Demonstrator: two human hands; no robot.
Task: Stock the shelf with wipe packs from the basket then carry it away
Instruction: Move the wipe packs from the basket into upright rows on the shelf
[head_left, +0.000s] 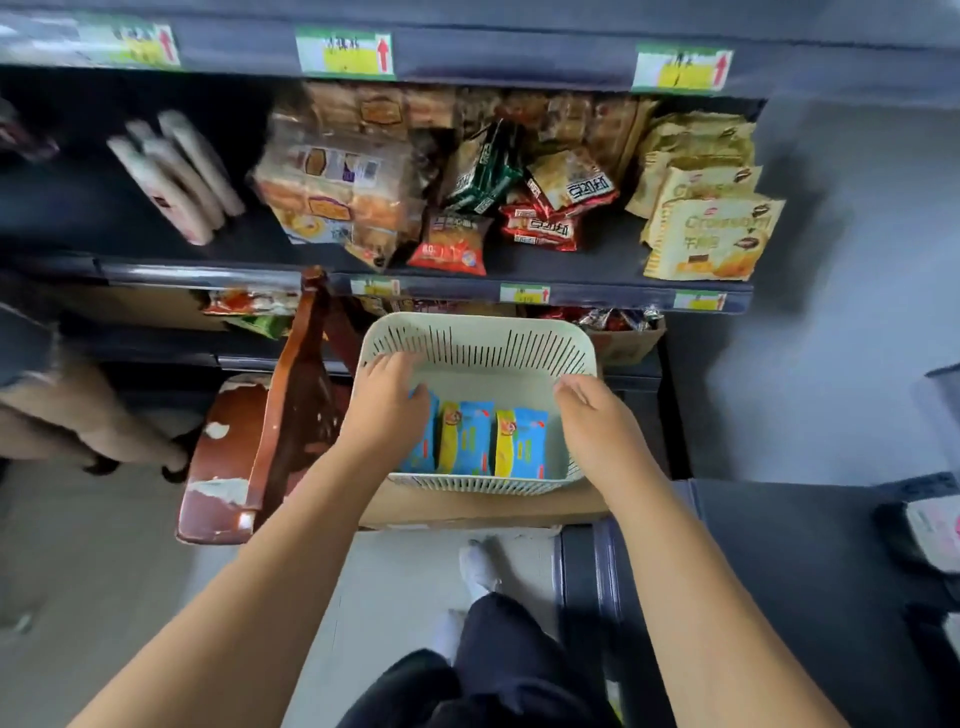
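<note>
A pale green slotted basket (478, 332) sits on a cardboard box in front of the shelf. Three blue and yellow wipe packs stand side by side in it: a left pack (427, 447), a middle pack (465, 439) and a right pack (522, 441). My left hand (384, 410) reaches into the basket and lies over the left pack, fingers bent down past its far end; whether it grips the pack is hidden. My right hand (592, 415) hovers over the basket's right wall with loosely curled fingers and holds nothing.
The shelf (519, 283) above the basket holds snack packs, with a bare stretch at its left part. A worn wooden chair (291, 415) stands left of the basket. Another person's legs (78, 415) are at far left. A dark counter (779, 545) is at right.
</note>
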